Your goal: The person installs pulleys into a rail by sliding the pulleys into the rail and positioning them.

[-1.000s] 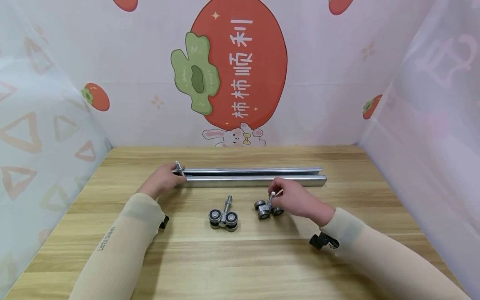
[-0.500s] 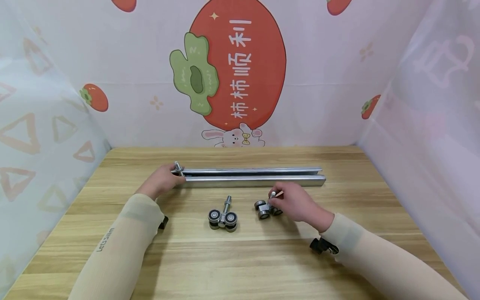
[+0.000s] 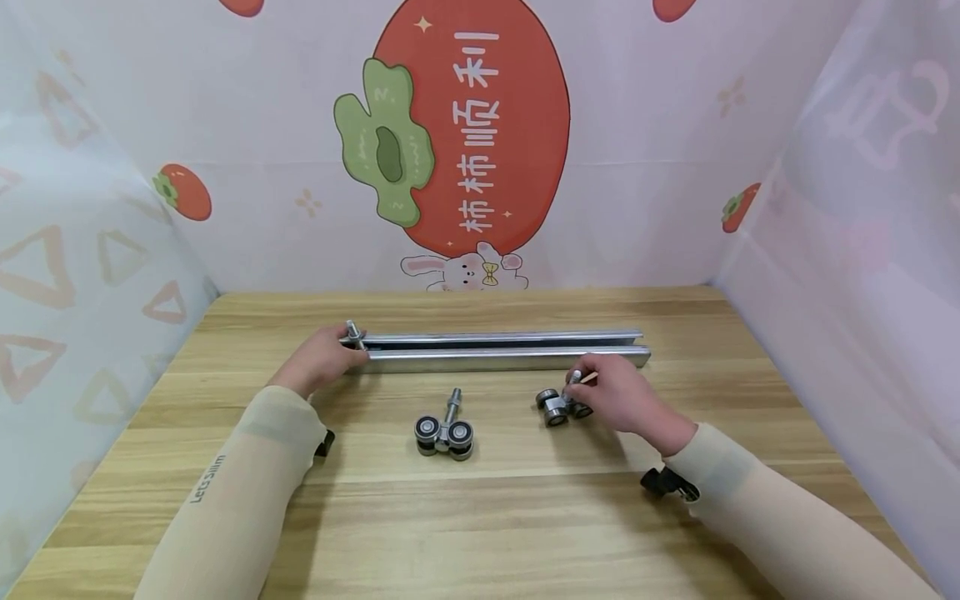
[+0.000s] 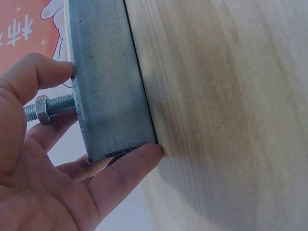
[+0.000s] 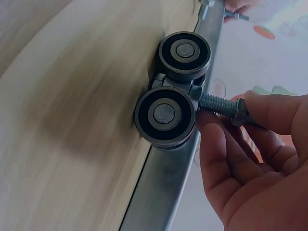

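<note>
Left hand at left end of metal rail, fingers curled round it; bolt sticking up there. Right hand just in front of rail's right part, fingers pinching threaded stem of right trolley; contact with worktop impossible to tell. Second trolley on worktop between hands, stem tilted toward rail. Behind: pale backdrop with large red fruit print.

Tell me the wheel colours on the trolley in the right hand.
Grey metal wheels with black rings, clearest in the right wrist view.
</note>
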Available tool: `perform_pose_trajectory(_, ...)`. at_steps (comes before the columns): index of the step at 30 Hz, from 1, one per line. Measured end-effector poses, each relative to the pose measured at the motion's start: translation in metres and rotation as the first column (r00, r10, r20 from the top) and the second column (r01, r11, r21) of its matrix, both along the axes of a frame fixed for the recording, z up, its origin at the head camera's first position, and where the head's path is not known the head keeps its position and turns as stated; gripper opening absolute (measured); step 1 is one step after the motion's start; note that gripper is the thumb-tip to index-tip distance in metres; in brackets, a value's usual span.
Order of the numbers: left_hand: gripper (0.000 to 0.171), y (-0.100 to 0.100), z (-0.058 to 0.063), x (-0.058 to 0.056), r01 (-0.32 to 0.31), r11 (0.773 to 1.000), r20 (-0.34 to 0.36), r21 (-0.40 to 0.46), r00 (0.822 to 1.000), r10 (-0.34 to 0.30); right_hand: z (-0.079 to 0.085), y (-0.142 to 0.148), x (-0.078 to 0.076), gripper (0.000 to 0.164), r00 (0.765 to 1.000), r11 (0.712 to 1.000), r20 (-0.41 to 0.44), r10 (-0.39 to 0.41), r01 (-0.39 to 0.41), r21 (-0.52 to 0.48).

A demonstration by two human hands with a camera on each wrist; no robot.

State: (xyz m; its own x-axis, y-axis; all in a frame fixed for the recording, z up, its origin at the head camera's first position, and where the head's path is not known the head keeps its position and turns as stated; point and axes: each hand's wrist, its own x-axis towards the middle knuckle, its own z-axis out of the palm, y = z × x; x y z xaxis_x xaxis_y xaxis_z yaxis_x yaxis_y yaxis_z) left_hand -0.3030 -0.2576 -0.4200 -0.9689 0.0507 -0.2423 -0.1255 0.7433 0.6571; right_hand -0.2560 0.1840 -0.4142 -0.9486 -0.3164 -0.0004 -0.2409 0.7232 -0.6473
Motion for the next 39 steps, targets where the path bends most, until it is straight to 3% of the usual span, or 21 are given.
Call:
perform_pose_trajectory(9,0.063,0.000,0.002,0.001,0.003,1.000,-0.008,0.010,1.000,-0.003,-0.001,0.026,-0.007,0.004,0.999,1.000,-0.048,-0.017,0.018,0.012)
perform_pose_trajectory(18,0.064,-0.001,0.002,0.000,0.006,1.000,-0.006,-0.010,1.000,-0.006,0.002,0.056,-0.010,0.006,0.997,0.997,-0.019,-0.074,0.074,-0.020)
perform_pose_trajectory(29,0.063,-0.002,0.003,-0.002,-0.003,1.000,0.004,0.000,1.000,0.003,0.004,0.095,-0.018,0.018,0.982,0.983,-0.082,-0.169,0.174,0.057)
perform_pose_trajectory(39,0.060,-0.001,0.001,-0.002,0.001,1.000,0.004,-0.001,1.000,-0.001,-0.001,0.124,-0.024,0.022,0.970,0.969,-0.041,-0.242,0.243,0.035)
